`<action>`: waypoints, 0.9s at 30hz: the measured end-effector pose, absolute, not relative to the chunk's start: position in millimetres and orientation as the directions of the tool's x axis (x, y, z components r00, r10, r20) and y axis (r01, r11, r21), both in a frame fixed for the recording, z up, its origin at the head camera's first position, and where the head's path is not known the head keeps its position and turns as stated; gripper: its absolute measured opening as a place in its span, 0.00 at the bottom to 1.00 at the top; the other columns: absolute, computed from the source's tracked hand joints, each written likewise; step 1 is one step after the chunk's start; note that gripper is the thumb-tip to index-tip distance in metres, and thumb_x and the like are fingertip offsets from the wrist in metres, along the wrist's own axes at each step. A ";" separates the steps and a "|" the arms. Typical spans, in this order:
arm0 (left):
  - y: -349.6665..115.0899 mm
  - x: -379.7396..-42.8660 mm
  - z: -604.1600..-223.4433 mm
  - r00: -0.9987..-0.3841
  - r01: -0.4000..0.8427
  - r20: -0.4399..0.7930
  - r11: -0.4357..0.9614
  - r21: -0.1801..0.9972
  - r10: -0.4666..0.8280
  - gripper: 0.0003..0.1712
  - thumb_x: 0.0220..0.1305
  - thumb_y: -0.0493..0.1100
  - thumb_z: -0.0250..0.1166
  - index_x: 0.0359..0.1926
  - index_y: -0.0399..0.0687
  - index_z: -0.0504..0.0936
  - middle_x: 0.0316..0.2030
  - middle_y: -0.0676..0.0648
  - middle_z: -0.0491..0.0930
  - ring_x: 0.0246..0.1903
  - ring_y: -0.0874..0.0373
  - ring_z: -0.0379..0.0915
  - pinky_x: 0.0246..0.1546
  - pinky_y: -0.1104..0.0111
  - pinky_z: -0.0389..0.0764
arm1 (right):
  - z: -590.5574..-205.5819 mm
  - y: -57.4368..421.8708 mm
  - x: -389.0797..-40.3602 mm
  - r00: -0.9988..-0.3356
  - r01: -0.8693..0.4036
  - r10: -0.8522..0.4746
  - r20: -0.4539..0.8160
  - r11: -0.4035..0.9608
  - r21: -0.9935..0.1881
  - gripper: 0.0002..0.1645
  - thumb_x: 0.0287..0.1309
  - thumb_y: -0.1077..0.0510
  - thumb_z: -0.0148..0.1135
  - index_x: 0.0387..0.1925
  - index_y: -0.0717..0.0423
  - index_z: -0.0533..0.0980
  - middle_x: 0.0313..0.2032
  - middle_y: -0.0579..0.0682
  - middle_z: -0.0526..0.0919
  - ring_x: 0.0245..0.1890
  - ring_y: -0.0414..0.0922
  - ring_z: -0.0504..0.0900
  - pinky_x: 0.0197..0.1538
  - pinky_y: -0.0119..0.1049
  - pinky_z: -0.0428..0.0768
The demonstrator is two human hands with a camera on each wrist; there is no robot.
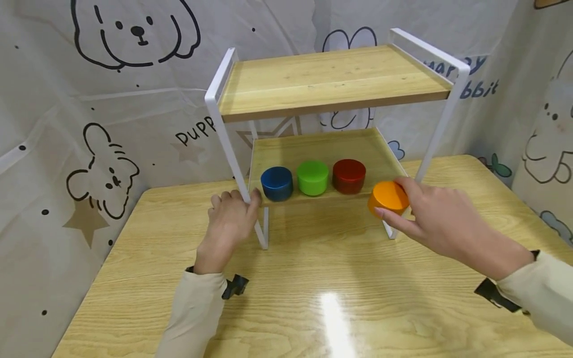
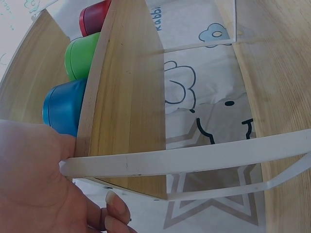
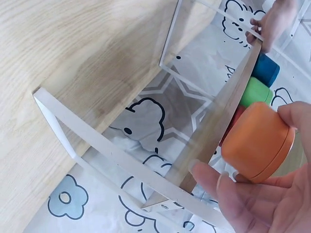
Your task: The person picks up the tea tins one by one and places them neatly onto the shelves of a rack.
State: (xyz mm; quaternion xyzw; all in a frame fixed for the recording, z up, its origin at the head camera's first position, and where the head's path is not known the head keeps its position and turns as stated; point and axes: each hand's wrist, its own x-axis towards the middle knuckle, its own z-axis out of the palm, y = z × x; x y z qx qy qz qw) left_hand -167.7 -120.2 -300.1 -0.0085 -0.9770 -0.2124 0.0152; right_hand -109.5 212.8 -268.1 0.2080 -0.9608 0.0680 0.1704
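Observation:
My left hand (image 1: 232, 215) grips the white front leg (image 2: 194, 160) of a two-tier shelf at the lower board's left corner, thumb on one side and fingers on the other. With thumb and fingers, my right hand (image 1: 447, 221) pinches an orange round tin (image 1: 388, 198) just in front of the lower board's right end. The tin's flat top is tilted in the head view. Along the lower board (image 1: 309, 144) stand a blue tin (image 1: 277, 184), a green tin (image 1: 313, 178) and a red tin (image 1: 348, 176) in a row. The orange tin partly hides the red one in the right wrist view.
The bare upper board (image 1: 335, 74) overhangs the tins, with white metal side frames at both ends. The shelf stands on a wood-grain table (image 1: 291, 288). Behind it hangs a pale cloth (image 1: 147, 99) printed with cartoon animals.

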 end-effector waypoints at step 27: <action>-120.1 -165.7 -301.8 -0.998 0.033 0.054 0.908 0.418 0.012 0.36 0.73 0.60 0.32 0.37 0.30 0.71 0.35 0.35 0.68 0.41 0.36 0.60 0.39 0.49 0.65 | -262.2 203.6 -143.5 -0.901 -0.298 -0.247 0.356 0.950 -0.094 0.28 0.64 0.40 0.53 0.37 0.65 0.68 0.23 0.54 0.70 0.14 0.48 0.68 0.15 0.39 0.67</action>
